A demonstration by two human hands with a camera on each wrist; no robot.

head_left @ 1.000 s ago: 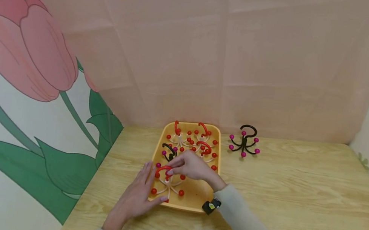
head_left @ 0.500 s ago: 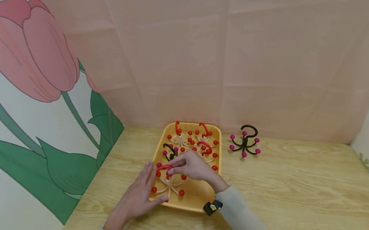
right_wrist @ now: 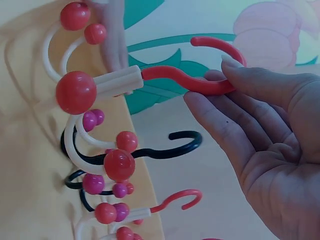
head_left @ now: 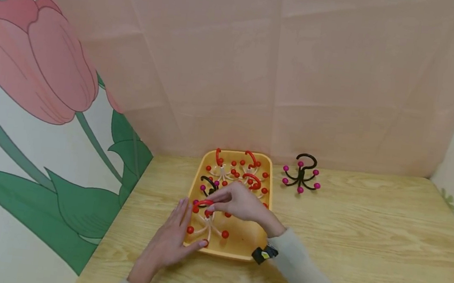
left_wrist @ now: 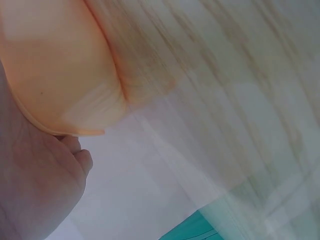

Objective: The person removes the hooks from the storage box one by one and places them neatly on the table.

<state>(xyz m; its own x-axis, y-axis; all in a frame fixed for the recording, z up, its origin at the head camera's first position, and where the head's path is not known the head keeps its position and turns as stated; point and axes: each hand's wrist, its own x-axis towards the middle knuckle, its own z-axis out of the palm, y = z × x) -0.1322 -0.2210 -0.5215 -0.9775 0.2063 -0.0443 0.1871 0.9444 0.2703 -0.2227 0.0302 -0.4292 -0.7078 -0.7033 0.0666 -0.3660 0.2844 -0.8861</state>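
My right hand [head_left: 241, 203] pinches the curved red hook of a white multi-arm hanger hook [right_wrist: 117, 82] with red balls on its arm tips. In the right wrist view, its white arms and balls extend over the yellow tray [head_left: 230, 256]. My left hand [head_left: 167, 242] lies along the tray's left side with fingers extended, the thumb at the front near one red ball. A black hanger hook [right_wrist: 175, 148] with magenta balls sits in the tray behind the held one, partly hidden by my right hand. The left wrist view shows the palm against the tray's edge.
Several more white hanger hooks [head_left: 252, 160] with red tops and balls lie at the back of the tray. Another black hanger hook [head_left: 300, 175] with magenta balls is on the wooden table [head_left: 368, 232], right of the tray. A pink cloth [head_left: 302, 75] hangs behind.
The held hanger hook has shifted slightly upward in the head view, and its front red ball shows more fully. My right hand has moved slightly right; the left stays in place.
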